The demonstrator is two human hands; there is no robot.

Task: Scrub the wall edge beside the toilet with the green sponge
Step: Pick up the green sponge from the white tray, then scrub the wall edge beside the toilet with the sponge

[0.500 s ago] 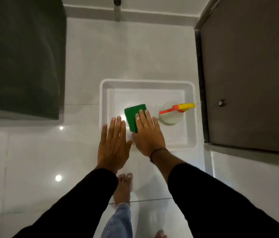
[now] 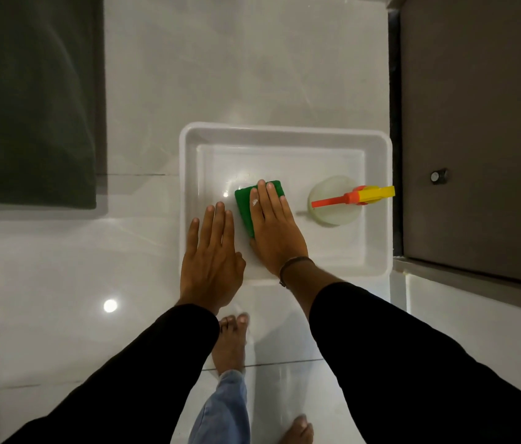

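Floor: glossy white tiles [image 2: 44,267] with grey grout lines and a bright light reflection at lower left.
Tray: white plastic tray [image 2: 285,131], rectangular with a raised rim, standing on the floor against a dark door frame.
Green sponge [image 2: 244,200]: lies flat inside the tray, left of centre; its right part is hidden under the right hand.
Right hand [image 2: 273,225]: palm down on the sponge, fingers extended and close together; grip flat and pressing, not curled around anything (thumb runs along the sponge's near left edge).
Left hand [image 2: 211,261]: flat with straight fingers, grip empty, over the tray's left rim; contact with the rim cannot be told.
Spray bottle [image 2: 334,200]: pale translucent body seen from above, with an orange and yellow trigger head, upright in the tray's right part, well apart from the sponge.
Door [image 2: 483,123]: dark brown panel at right with a small round knob [image 2: 438,176].
Dark block [image 2: 28,97]: upper left, grey-green surface, identity unclear.
Person: black sleeves, bare feet, one light denim trouser leg [image 2: 224,408].
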